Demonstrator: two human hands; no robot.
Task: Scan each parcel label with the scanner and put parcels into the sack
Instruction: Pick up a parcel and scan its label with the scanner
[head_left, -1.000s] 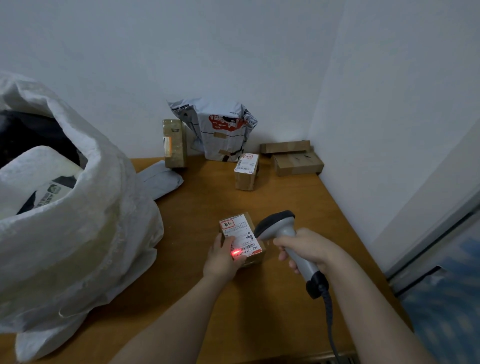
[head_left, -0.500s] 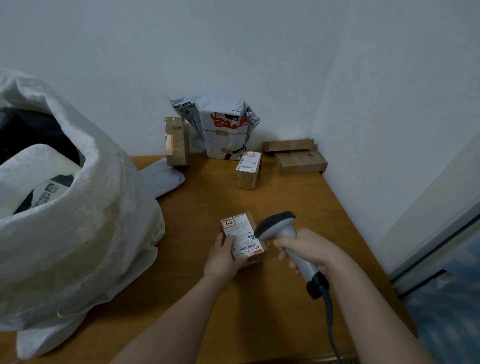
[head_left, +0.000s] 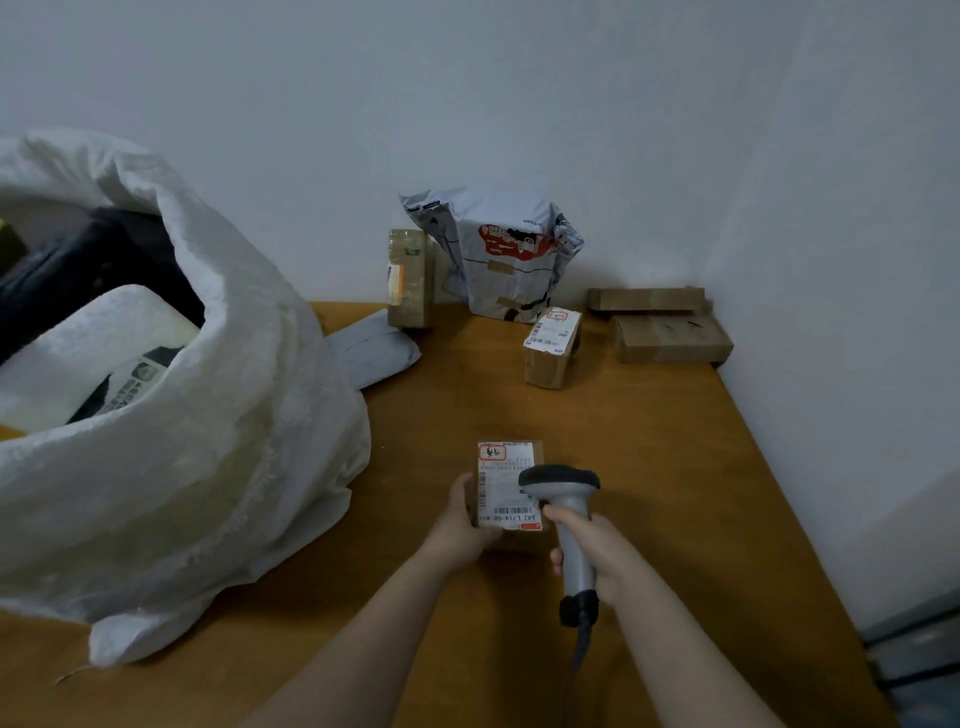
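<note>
White woven sack (head_left: 171, 467), orange-brown surface (head_left: 649, 467); grey scanner (head_left: 569, 512), brown box (head_left: 506, 486) with white, red-marked label (head_left: 501, 483)

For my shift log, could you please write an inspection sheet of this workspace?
Surface: wooden table, bare wood in the middle.
Job's things: labelled box, label up; scanner, head over the label; white sack open, parcels inside; more parcels by the wall.
Clutter: nothing seen.
Grips: left hand holds the labelled box; right hand grips the scanner.
Cables: scanner cable runs down toward the near edge.
Surroundings: white walls meeting in a corner.
</note>
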